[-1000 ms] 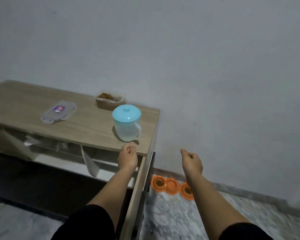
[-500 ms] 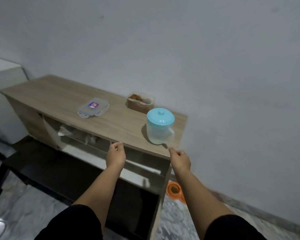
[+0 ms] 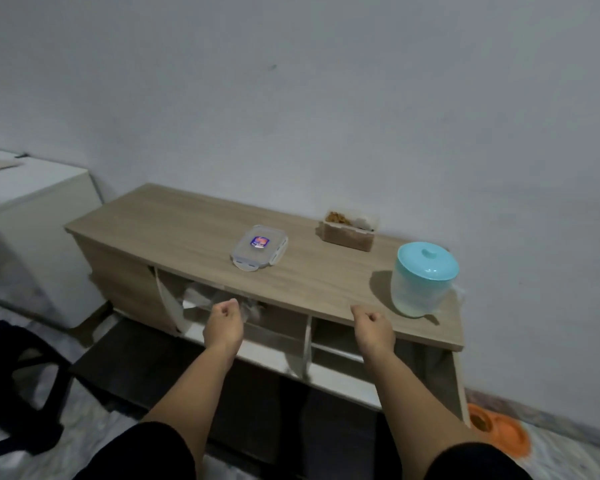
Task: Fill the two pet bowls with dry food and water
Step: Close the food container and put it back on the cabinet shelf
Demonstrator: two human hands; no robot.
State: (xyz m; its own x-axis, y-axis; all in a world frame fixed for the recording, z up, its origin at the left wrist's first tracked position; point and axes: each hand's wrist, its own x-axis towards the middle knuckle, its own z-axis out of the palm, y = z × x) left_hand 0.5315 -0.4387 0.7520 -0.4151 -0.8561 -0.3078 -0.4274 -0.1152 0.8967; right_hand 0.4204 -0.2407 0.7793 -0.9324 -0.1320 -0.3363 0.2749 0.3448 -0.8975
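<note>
A clear water jug (image 3: 419, 285) with a teal lid stands at the right end of the wooden cabinet top (image 3: 194, 223). An open tub of brown dry food (image 3: 349, 227) sits against the wall. Its clear lid (image 3: 259, 247) lies flat further left. The orange pet bowls (image 3: 499, 432) rest on the floor at the lower right, partly hidden by the cabinet side; one holds brown food. My left hand (image 3: 223, 324) and my right hand (image 3: 372, 328) hover in front of the cabinet edge, fingers curled, holding nothing.
A white appliance (image 3: 32, 233) stands left of the cabinet. A dark chair or bag (image 3: 18, 386) is on the floor at the lower left. The cabinet's open shelves hold crumpled plastic (image 3: 201, 299). The wall runs close behind.
The view has swung left, so the cabinet and jug slid right and the bowls dropped to the lower right corner. Both hands stay curled and now sit before the cabinet's front edge.
</note>
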